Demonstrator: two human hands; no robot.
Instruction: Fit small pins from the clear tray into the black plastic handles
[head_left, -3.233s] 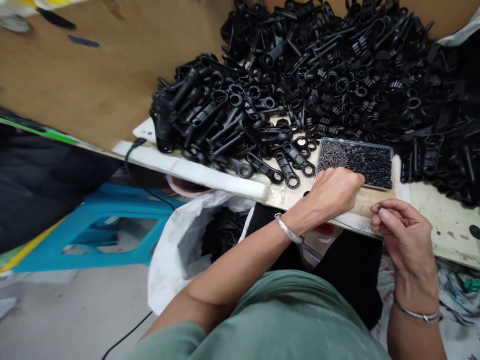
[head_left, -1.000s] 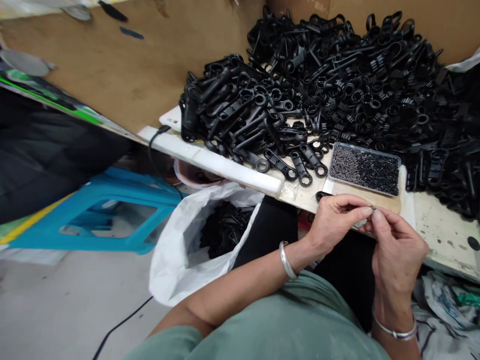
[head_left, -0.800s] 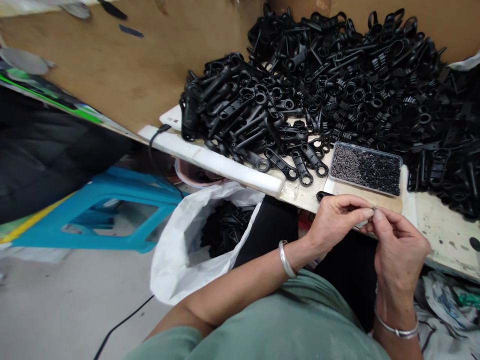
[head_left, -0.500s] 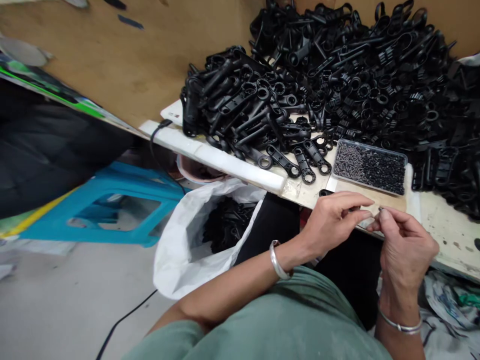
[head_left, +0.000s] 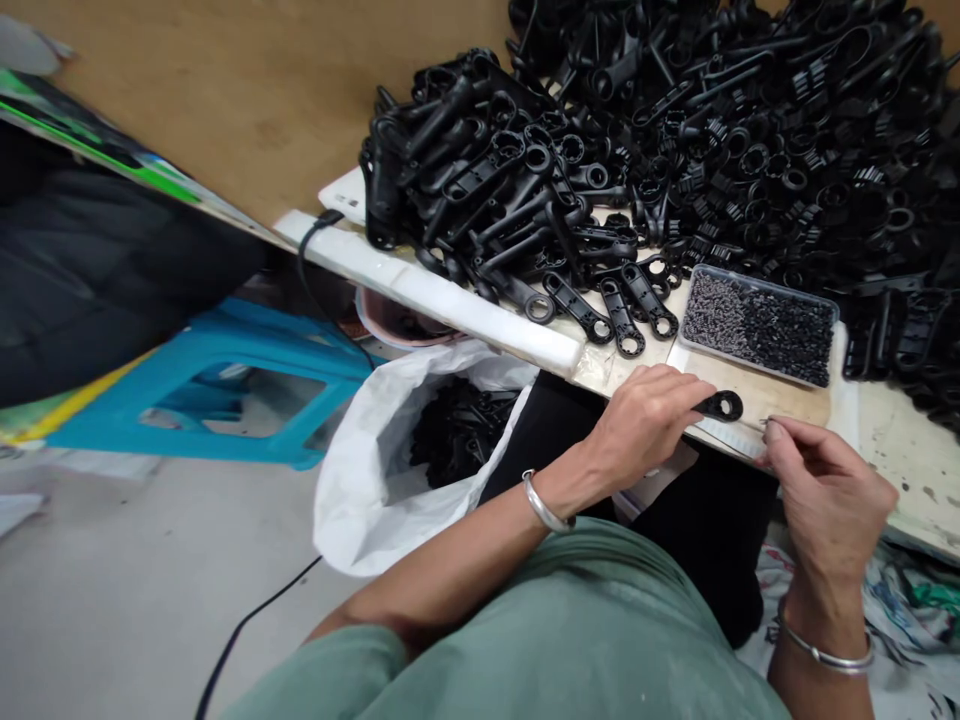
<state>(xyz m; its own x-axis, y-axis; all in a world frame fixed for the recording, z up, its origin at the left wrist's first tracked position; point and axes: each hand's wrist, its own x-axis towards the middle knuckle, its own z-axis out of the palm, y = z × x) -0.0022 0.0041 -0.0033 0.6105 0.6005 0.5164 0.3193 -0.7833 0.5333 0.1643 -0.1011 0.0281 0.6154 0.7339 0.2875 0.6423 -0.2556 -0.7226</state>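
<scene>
My left hand [head_left: 649, 415] is closed around a black plastic handle [head_left: 708, 406], whose ring-shaped end sticks out past my fingertips. To its right, my right hand [head_left: 832, 485] is pinched, with a tiny dark piece at the fingertips that is too small to name. Both hands are at the table's front edge, a short way apart. Just beyond them stands a shallow clear box [head_left: 750, 366], with grey bits on its left side and black bits on its right. Several similar black handles [head_left: 621, 318] lie left of the box.
A large heap of black plastic parts [head_left: 697, 150] covers the back of the table. White foam [head_left: 450, 300] lines the front edge. Below are an open white sack [head_left: 345, 500] holding black pieces, a blue stool [head_left: 225, 340] and a black cable [head_left: 251, 620].
My hands have drawn apart; the left has turned and moved slightly left, bringing the handle's ring end into view. My right hand has shifted slightly right, still pinched. The camera view has shifted a little.
</scene>
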